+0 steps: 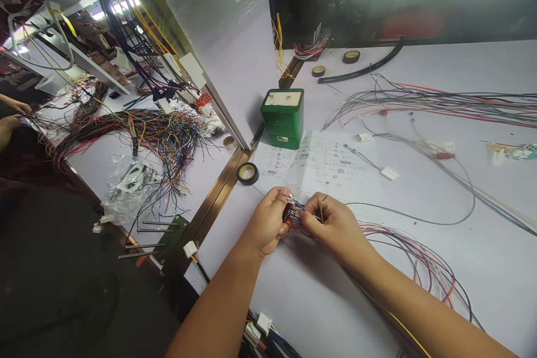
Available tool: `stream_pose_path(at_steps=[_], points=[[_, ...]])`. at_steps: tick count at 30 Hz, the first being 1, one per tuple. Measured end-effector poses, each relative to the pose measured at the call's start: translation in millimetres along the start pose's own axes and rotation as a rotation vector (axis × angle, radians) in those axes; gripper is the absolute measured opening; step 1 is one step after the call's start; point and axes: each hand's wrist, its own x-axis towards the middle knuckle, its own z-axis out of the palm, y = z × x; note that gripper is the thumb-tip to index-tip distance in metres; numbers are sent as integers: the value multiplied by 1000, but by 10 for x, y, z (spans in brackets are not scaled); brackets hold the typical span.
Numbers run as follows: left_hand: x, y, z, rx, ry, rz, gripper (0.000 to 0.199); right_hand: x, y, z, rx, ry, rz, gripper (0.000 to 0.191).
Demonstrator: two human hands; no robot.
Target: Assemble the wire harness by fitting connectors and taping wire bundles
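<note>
Between the fingers of my left hand (pixel 267 222) is a small black connector (pixel 287 212) with several thin wires entering it. My right hand (pixel 329 219) pinches a yellow wire (pixel 321 211) just right of the connector, its fingers pressed together. Blue and red wires run between the two hands. A bundle of coloured wires (pixel 423 254) curves over the table from under my right hand. Printed wiring sheets (pixel 331 162) lie flat just beyond both hands.
A green box (pixel 283 118) stands behind the sheets, with a black tape roll (pixel 248 173) to its left. White connectors (pixel 389 173) and long wires (pixel 440 102) lie at right. Across a metal frame (pixel 218 196) is a wire heap (pixel 159 140); another person's hands (pixel 14 109) show far left.
</note>
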Motion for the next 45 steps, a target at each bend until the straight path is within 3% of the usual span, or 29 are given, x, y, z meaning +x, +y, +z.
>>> stream_pose_path(at_steps=[6, 12, 16, 20, 32, 45], points=[[13, -33, -7, 67, 27, 69, 17, -7, 0, 2, 2, 2, 23, 13], [3, -22, -61, 138, -58, -11, 36, -14, 0, -2, 29, -2, 38, 18], [-16, 9, -76, 68, -90, -32, 44, -7, -20, -11, 40, 6, 37, 19], [-20, 7, -49, 45, -65, -24, 42, -5, -21, -21, 39, -2, 30, 19], [-15, -57, -73, 287, -4, 86, 43, -23, -48, -37, 66, -50, 50, 19], [-3, -51, -63, 125, -59, 37, 41, -10, -51, -43, 134, -63, 102, 20]])
